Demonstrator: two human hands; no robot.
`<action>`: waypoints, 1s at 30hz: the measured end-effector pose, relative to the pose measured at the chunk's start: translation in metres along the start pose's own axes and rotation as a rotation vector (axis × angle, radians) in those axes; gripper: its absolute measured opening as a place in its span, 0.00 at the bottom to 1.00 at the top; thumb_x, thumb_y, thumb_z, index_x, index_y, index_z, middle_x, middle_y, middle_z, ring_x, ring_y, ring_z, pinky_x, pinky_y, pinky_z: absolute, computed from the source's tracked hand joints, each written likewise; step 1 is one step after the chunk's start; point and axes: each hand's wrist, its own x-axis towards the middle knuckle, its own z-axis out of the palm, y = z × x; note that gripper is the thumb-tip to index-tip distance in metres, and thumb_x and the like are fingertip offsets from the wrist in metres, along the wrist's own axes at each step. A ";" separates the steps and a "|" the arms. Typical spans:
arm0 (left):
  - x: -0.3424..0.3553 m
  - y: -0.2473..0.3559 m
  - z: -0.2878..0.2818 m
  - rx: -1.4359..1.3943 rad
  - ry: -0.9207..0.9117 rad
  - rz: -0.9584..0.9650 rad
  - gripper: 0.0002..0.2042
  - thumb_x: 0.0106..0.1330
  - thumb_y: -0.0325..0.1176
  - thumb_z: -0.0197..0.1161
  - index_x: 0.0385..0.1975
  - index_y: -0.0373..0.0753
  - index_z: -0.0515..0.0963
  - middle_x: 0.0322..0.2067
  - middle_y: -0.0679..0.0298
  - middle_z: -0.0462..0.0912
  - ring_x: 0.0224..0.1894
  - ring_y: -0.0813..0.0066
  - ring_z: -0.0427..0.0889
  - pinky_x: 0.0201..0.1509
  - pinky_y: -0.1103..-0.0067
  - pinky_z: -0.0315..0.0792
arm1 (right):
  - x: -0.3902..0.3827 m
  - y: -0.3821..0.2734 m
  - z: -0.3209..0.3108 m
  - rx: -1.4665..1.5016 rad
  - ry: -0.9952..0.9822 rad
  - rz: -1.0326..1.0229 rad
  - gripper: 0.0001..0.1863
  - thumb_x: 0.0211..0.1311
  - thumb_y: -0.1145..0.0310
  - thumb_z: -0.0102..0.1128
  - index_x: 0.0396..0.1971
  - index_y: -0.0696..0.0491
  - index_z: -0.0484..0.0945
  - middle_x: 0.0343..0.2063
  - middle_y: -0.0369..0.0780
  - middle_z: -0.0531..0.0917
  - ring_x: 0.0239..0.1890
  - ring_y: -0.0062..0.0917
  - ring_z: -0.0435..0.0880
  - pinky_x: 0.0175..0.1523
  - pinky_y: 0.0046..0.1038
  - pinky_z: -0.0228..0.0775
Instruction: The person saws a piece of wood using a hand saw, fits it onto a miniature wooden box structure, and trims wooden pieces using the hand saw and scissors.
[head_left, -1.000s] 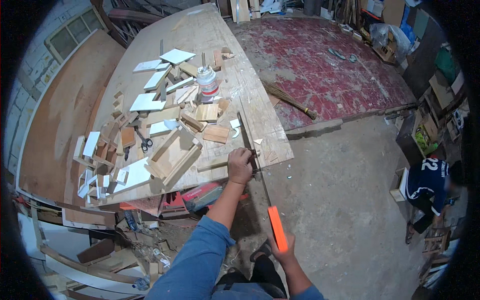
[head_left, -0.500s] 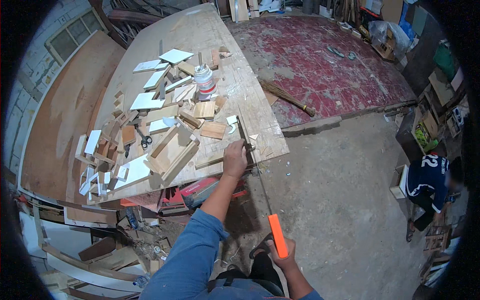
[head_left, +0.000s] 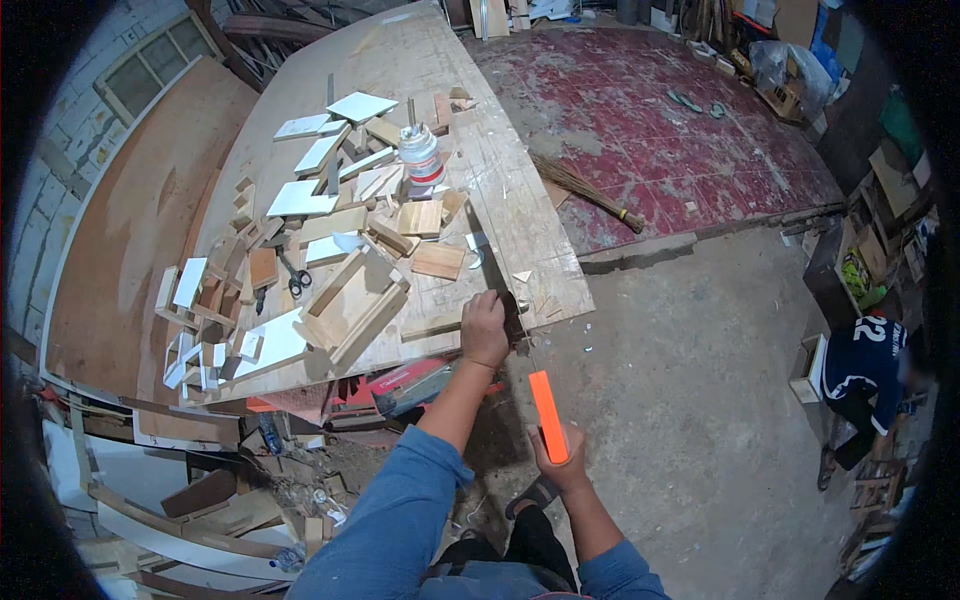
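Note:
My left hand (head_left: 485, 330) presses down on a thin wooden strip (head_left: 430, 327) at the near edge of the plywood worktable (head_left: 520, 215). My right hand (head_left: 562, 468) grips the orange handle (head_left: 548, 415) of a narrow handsaw. Its dark blade (head_left: 515, 315) runs up past my left hand and across the table corner. Small offcuts (head_left: 535, 300) lie just right of the blade.
Wooden blocks, white panels, a wooden frame (head_left: 350, 305), black scissors (head_left: 293, 272) and a white jar (head_left: 420, 160) crowd the tabletop. A red tool (head_left: 410, 385) and scrap boards sit under the table. A broom (head_left: 590, 195) lies on the red floor. A person (head_left: 865, 370) crouches at right.
The orange saw handle has moved forward, toward the table edge, with my right hand. My left hand stays pressed on the strip.

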 end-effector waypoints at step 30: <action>0.010 0.013 -0.011 -0.029 -0.028 -0.074 0.13 0.49 0.23 0.56 0.36 0.38 0.75 0.37 0.60 0.75 0.42 0.60 0.73 0.45 0.69 0.66 | -0.082 -0.040 -0.043 0.027 -0.103 0.138 0.14 0.54 0.67 0.64 0.18 0.57 0.71 0.11 0.42 0.69 0.12 0.34 0.70 0.20 0.30 0.61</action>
